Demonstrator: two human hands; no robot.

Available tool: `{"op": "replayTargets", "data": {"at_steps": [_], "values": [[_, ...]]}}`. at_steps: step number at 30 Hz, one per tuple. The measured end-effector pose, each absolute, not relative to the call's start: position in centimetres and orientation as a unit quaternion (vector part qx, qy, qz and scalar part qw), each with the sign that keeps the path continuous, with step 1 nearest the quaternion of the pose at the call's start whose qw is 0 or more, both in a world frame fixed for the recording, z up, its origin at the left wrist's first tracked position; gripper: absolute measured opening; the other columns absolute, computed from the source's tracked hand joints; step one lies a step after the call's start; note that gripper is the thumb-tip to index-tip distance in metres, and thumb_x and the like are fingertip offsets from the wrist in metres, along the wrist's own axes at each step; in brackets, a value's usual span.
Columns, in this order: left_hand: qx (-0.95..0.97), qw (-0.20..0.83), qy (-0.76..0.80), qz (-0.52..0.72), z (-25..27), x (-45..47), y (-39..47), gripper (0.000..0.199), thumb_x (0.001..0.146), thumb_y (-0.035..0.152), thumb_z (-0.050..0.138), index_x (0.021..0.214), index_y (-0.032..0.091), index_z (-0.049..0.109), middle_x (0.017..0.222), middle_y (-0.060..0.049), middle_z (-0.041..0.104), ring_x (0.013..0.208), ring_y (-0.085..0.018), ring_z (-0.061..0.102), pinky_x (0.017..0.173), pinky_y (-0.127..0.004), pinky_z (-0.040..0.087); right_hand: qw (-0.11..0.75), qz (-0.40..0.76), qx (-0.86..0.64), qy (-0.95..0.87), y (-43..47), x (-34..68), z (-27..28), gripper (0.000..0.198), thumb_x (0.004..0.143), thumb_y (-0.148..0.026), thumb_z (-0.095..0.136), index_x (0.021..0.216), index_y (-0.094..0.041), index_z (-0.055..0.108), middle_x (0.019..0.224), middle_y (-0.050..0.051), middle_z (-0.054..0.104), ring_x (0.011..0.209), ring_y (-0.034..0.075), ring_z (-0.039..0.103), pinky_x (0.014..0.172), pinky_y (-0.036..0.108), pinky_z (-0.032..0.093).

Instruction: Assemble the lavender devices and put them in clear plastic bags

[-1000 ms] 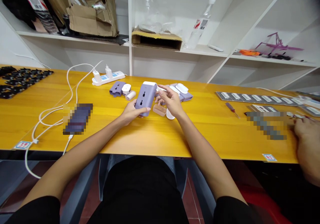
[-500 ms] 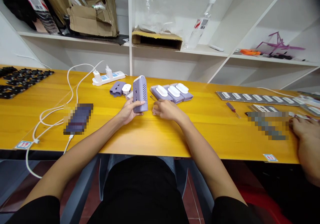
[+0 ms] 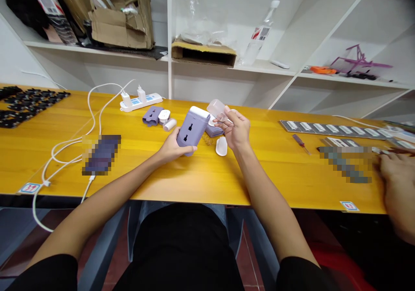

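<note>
My left hand (image 3: 173, 147) is closed around a purple plastic casing (image 3: 196, 129) with a white top and black cut-outs, tilted to the right. Between the fingers of my right hand (image 3: 238, 126) is a translucent plastic cup-shaped piece (image 3: 215, 107), raised just beyond the casing. A white oval cap (image 3: 221, 146) and a thin coiled spring (image 3: 207, 140) lie on the table below my hands. Behind my right hand, a purple casing (image 3: 214, 131) on the table is mostly hidden. Left of my left hand sit a purple shell (image 3: 151, 116), a white oval part (image 3: 164, 115) and a white cylinder (image 3: 170, 125).
A phone (image 3: 102, 155) with a white cable lies at left, near a power strip (image 3: 142, 101). Black parts (image 3: 29, 103) fill the far left. A screwdriver (image 3: 301, 143) and a long strip of white parts (image 3: 330, 129) lie at right, near another person's hand (image 3: 397, 174).
My right hand has risen from the table, now with the translucent piece. The purple casing in my left hand has turned and tilted right. A white cap now shows on the table between my hands.
</note>
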State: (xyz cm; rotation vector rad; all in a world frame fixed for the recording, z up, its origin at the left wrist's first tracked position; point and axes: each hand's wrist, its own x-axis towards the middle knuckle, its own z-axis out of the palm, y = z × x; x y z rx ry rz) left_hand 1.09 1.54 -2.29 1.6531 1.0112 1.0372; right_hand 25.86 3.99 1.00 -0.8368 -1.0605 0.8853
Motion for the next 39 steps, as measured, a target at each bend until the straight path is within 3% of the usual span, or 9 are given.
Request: {"op": "replayTargets", "data": {"at_steps": [8, 17, 25, 32, 39], "values": [[0.719, 0.385, 0.420, 0.397, -2.7, 1.0, 1.2, 0.083, 0.066, 0.045, 0.093, 0.136, 0.019, 0.057, 0.130, -0.012, 0.074, 0.114, -0.033, 0.073, 0.097, -0.044, 0.060, 0.685, 0.370, -0.375, -0.503, 3.0, 24.4, 1.0, 0.043, 0.081, -0.059, 0.089, 0.079, -0.025, 0.063, 0.082, 0.001, 0.069, 0.073, 0.016, 0.068, 0.062, 0.031, 0.063], [0.752, 0.321, 0.408, 0.405, -2.7, 0.8, 1.4, 0.085, 0.069, 0.042, 0.091, 0.143, 0.020, 0.056, 0.137, -0.014, 0.073, 0.121, -0.034, 0.072, 0.104, -0.046, 0.058, 0.683, 0.290, -0.385, -0.549, 2.6, 23.6, 0.7, 0.044, 0.080, -0.062, 0.090, 0.088, -0.026, 0.067, 0.087, 0.002, 0.070, 0.077, 0.018, 0.068, 0.060, 0.031, 0.061], [0.759, 0.293, 0.422, 0.399, -2.5, 0.7, 1.3, 0.083, 0.070, 0.043, 0.090, 0.143, 0.021, 0.056, 0.136, -0.013, 0.074, 0.120, -0.034, 0.073, 0.102, -0.045, 0.058, 0.645, 0.276, -0.392, -0.596, 2.2, 23.5, 0.6, 0.041, 0.087, -0.063, 0.083, 0.108, -0.029, 0.076, 0.089, 0.001, 0.071, 0.069, 0.017, 0.063, 0.057, 0.032, 0.056], [0.765, 0.292, 0.408, 0.403, -2.5, 0.6, 1.2, 0.083, 0.071, 0.040, 0.088, 0.145, 0.021, 0.056, 0.138, -0.012, 0.074, 0.123, -0.034, 0.072, 0.104, -0.044, 0.056, 0.604, 0.200, -0.394, -0.663, 1.8, 23.7, 0.5, 0.040, 0.097, -0.061, 0.073, 0.128, -0.038, 0.083, 0.111, 0.007, 0.074, 0.099, 0.026, 0.066, 0.076, 0.043, 0.063], [0.772, 0.281, 0.395, 0.412, -2.3, 0.4, 1.2, 0.080, 0.072, 0.036, 0.086, 0.146, 0.021, 0.061, 0.134, -0.010, 0.076, 0.116, -0.031, 0.073, 0.100, -0.040, 0.058, 0.584, 0.176, -0.393, -0.688, 2.1, 24.0, 0.1, 0.041, 0.098, -0.060, 0.070, 0.133, -0.041, 0.081, 0.106, 0.006, 0.071, 0.093, 0.024, 0.065, 0.071, 0.041, 0.062]]}}
